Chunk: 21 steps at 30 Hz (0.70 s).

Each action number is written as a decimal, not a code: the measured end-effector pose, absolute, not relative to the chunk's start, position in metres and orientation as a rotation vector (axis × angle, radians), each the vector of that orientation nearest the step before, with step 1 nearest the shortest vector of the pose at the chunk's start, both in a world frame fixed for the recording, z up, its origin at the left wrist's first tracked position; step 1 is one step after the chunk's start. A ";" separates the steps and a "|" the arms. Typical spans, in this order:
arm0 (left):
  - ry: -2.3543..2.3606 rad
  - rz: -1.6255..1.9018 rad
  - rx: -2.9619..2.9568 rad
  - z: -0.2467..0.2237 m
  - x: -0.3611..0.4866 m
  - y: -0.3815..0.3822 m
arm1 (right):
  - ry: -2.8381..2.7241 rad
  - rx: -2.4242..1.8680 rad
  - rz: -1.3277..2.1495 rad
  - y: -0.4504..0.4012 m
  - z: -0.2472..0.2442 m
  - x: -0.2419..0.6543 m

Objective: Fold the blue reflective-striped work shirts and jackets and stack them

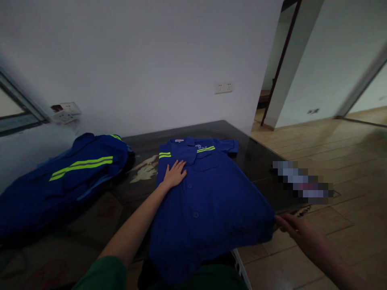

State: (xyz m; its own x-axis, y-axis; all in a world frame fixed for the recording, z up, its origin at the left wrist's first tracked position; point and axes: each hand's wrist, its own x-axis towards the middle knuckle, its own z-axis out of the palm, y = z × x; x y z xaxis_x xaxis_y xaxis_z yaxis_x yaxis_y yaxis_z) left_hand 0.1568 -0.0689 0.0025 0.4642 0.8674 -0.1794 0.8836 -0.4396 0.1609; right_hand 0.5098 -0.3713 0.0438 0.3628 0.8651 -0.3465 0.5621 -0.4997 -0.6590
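Observation:
A blue short-sleeved work shirt (211, 193) with yellow-green reflective stripes lies front side up on a dark, glossy table (208, 128). Its collar points toward the wall, and its hem hangs over the near edge by my body. My left hand (174, 174) rests flat on the shirt's chest beside the button line, fingers spread. At the lower right corner of the hem, my right hand (287, 224) pinches the cloth between thumb and fingers, holding that corner out to the right.
A heap of blue clothing (81, 165) with similar stripes lies on the table's left side. Wall sockets (223, 87) sit above the table. A blurred-out patch (302, 183) covers something at the table's right edge. Tiled floor (356, 161) and a doorway (276, 60) are to the right.

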 end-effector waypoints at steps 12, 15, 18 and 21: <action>1.496 -0.191 2.467 0.013 0.100 -0.065 | -1.008 -1.822 1.022 -0.369 0.031 0.440; 1.482 -0.175 2.427 0.015 0.096 -0.060 | -0.976 -1.800 1.010 -0.369 0.039 0.429; 1.583 -0.106 2.352 0.020 0.111 -0.047 | -0.939 -1.800 1.069 -0.372 0.050 0.420; 1.582 0.050 2.416 0.030 0.154 -0.036 | -0.873 -1.773 1.140 -0.378 0.058 0.412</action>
